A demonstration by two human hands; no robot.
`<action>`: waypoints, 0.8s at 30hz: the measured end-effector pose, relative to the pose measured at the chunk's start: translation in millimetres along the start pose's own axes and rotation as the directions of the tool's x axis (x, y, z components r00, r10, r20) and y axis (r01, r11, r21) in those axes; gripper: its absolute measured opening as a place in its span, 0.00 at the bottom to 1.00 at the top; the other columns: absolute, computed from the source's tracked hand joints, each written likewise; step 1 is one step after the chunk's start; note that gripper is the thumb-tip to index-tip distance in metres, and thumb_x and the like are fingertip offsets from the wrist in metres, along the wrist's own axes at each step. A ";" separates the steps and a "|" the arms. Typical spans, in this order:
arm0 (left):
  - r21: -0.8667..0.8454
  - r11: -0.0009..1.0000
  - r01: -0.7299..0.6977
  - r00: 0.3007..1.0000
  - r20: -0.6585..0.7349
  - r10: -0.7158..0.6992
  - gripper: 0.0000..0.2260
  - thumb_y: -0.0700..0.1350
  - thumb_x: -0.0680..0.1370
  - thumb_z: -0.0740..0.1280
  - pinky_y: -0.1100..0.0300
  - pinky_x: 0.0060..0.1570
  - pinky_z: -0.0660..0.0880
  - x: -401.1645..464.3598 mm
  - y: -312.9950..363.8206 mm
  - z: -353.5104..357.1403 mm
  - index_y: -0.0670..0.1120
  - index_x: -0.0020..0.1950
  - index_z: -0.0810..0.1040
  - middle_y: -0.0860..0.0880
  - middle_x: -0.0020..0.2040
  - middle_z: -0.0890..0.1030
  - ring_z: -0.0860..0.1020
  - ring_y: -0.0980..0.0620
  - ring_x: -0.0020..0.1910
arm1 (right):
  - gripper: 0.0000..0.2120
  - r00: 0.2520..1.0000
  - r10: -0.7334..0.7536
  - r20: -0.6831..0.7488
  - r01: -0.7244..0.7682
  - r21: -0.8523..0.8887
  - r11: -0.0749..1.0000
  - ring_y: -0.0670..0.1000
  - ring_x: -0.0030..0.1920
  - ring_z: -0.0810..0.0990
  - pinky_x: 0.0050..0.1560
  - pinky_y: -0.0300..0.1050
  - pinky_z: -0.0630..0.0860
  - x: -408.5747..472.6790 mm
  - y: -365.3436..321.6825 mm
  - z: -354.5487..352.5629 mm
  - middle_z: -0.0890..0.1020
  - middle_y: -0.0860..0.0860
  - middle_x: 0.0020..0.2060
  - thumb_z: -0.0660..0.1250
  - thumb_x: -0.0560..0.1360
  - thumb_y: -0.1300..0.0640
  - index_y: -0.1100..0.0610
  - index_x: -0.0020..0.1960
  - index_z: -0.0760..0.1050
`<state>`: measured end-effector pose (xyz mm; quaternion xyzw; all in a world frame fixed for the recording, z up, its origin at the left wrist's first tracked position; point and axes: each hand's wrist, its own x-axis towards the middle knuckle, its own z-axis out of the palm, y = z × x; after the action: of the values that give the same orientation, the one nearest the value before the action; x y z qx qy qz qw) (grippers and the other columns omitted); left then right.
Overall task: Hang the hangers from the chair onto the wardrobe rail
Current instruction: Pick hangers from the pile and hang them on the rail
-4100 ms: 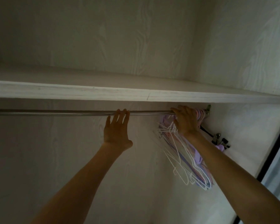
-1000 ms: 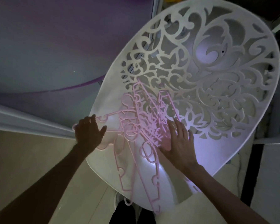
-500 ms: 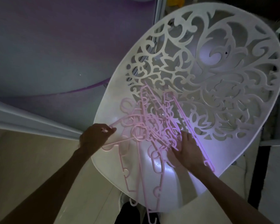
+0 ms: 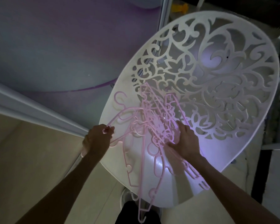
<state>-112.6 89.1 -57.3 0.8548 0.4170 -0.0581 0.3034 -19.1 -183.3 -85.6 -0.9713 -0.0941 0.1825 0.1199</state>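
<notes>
Under the fingers (image 4: 183, 129) lies a tangle of smooth pink plastic hangers (image 4: 149, 126) with a faint sheen, on a white chair (image 4: 217, 81) of moulded, fretwork-pierced plastic that looks glossy near the fingers, above a pale, matt floor (image 4: 31, 156).

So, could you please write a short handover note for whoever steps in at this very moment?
Left hand: grips one arm of a pink plastic hanger at the chair's left edge.
Right hand: fingers spread, resting on the tangled pile of pink plastic hangers.
The pile lies on the seat of the white openwork plastic chair; some hangers stick out over its front edge.
Done: nothing from this pile lifted clear yet.
Left: gather the pile, carry it to the wardrobe rail, out of view, and hang it.
</notes>
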 end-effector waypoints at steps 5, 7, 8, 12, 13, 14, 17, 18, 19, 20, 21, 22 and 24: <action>-0.121 0.991 0.054 0.997 -0.054 -0.061 0.11 0.52 0.76 0.66 0.57 0.48 0.74 -12.0 -4.2 16.8 0.48 0.52 0.81 0.49 0.47 0.84 0.80 0.46 0.50 | 0.35 0.975 -0.086 -0.203 0.083 -0.020 0.996 0.57 0.62 0.72 0.62 0.55 0.70 -22.5 -0.8 6.9 0.74 0.54 0.61 0.74 0.66 0.47 0.56 0.68 0.66; -0.309 0.942 0.135 0.990 -0.005 -0.143 0.12 0.47 0.74 0.68 0.55 0.51 0.74 -18.1 -9.0 24.9 0.44 0.55 0.80 0.44 0.48 0.84 0.81 0.45 0.51 | 0.20 0.950 -0.119 -0.290 0.140 0.054 0.989 0.55 0.51 0.78 0.50 0.49 0.75 -49.8 0.6 14.4 0.79 0.52 0.51 0.71 0.69 0.48 0.54 0.58 0.73; -0.385 0.907 0.172 0.984 0.030 -0.174 0.12 0.46 0.74 0.69 0.55 0.51 0.74 -20.4 -12.0 29.5 0.41 0.55 0.80 0.42 0.48 0.84 0.81 0.43 0.51 | 0.13 0.964 -0.091 -0.249 0.121 0.109 0.987 0.53 0.46 0.79 0.45 0.46 0.75 -64.9 -1.0 16.2 0.80 0.50 0.46 0.68 0.72 0.46 0.51 0.52 0.74; -0.319 0.930 0.181 0.978 0.155 -0.138 0.21 0.55 0.73 0.66 0.52 0.52 0.76 -25.0 -22.1 41.4 0.40 0.56 0.77 0.40 0.51 0.83 0.80 0.40 0.51 | 0.27 0.962 0.152 0.227 -0.153 -0.014 0.988 0.52 0.50 0.81 0.48 0.44 0.74 -97.9 5.8 41.9 0.82 0.49 0.48 0.61 0.70 0.32 0.52 0.56 0.72; -0.285 0.947 0.149 0.978 0.186 -0.098 0.21 0.55 0.73 0.67 0.51 0.55 0.75 -25.4 -23.0 43.1 0.41 0.58 0.76 0.41 0.53 0.82 0.80 0.41 0.53 | 0.31 0.953 0.159 0.257 -0.144 -0.076 0.987 0.53 0.53 0.80 0.50 0.45 0.74 -99.3 6.4 49.2 0.80 0.51 0.52 0.60 0.71 0.31 0.55 0.62 0.68; -0.241 0.964 0.114 0.976 0.209 -0.063 0.21 0.54 0.74 0.68 0.51 0.57 0.74 -26.8 -25.1 45.6 0.41 0.60 0.74 0.43 0.56 0.81 0.79 0.42 0.55 | 0.33 0.955 0.156 0.252 -0.131 -0.113 0.985 0.54 0.55 0.79 0.52 0.46 0.75 -100.9 5.2 54.8 0.79 0.53 0.55 0.59 0.73 0.34 0.57 0.66 0.64; -0.111 0.994 0.002 0.967 0.253 0.027 0.31 0.50 0.73 0.70 0.49 0.62 0.71 -27.0 -35.8 49.4 0.42 0.72 0.63 0.42 0.65 0.75 0.74 0.41 0.63 | 0.21 0.971 0.145 0.191 -0.132 -0.080 0.988 0.56 0.51 0.81 0.50 0.47 0.77 -98.4 -8.6 70.7 0.80 0.55 0.52 0.56 0.79 0.51 0.61 0.68 0.61; -0.057 0.998 -0.032 0.961 0.273 0.046 0.36 0.50 0.72 0.71 0.47 0.64 0.69 -26.5 -41.8 51.2 0.43 0.74 0.58 0.40 0.67 0.72 0.72 0.40 0.65 | 0.18 0.970 0.171 0.175 -0.168 -0.031 0.985 0.56 0.49 0.81 0.48 0.47 0.78 -96.7 -12.7 72.5 0.81 0.55 0.49 0.55 0.79 0.54 0.61 0.65 0.64; -0.002 0.999 -0.053 0.953 0.299 0.051 0.40 0.52 0.71 0.72 0.45 0.65 0.68 -27.9 -46.0 51.5 0.44 0.76 0.55 0.40 0.69 0.69 0.70 0.39 0.67 | 0.16 0.965 0.201 0.171 -0.207 0.013 0.978 0.56 0.47 0.81 0.47 0.48 0.78 -94.6 -13.8 72.8 0.81 0.55 0.48 0.56 0.78 0.55 0.61 0.62 0.67; 0.030 0.998 -0.062 0.946 0.320 0.049 0.42 0.53 0.71 0.72 0.44 0.66 0.68 -29.6 -50.2 51.6 0.44 0.76 0.53 0.39 0.71 0.67 0.69 0.39 0.68 | 0.13 0.963 0.212 0.167 -0.223 0.049 0.974 0.55 0.46 0.81 0.47 0.48 0.79 -93.1 -13.2 70.7 0.81 0.54 0.47 0.58 0.76 0.54 0.59 0.58 0.71; 0.045 0.997 -0.057 0.941 0.337 0.038 0.43 0.55 0.70 0.73 0.44 0.66 0.67 -31.9 -52.4 50.9 0.45 0.77 0.52 0.40 0.72 0.66 0.68 0.39 0.69 | 0.11 0.963 0.210 0.169 -0.223 0.063 0.973 0.54 0.45 0.81 0.47 0.48 0.79 -91.9 -11.0 67.8 0.81 0.53 0.45 0.59 0.75 0.53 0.58 0.53 0.73; 0.063 0.996 -0.057 0.942 0.335 0.032 0.45 0.56 0.70 0.72 0.44 0.67 0.66 -35.1 -54.8 50.9 0.45 0.77 0.51 0.40 0.73 0.64 0.66 0.40 0.70 | 0.10 0.967 0.189 0.171 -0.203 0.067 0.977 0.53 0.44 0.81 0.45 0.46 0.78 -91.7 -7.6 64.3 0.80 0.52 0.43 0.60 0.75 0.53 0.57 0.50 0.74; 0.154 0.982 -0.109 0.968 0.239 0.070 0.46 0.58 0.69 0.72 0.45 0.71 0.61 -45.0 -55.6 51.1 0.44 0.77 0.50 0.41 0.76 0.59 0.60 0.40 0.74 | 0.11 0.980 0.075 0.183 -0.078 0.008 0.997 0.51 0.43 0.80 0.41 0.40 0.74 -90.2 -0.3 58.3 0.80 0.51 0.41 0.59 0.77 0.52 0.56 0.49 0.76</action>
<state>-175.5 55.6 -108.9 0.8825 0.3330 -0.1785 0.2801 -123.7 -191.9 -108.3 -0.9524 -0.0657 0.2761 0.1112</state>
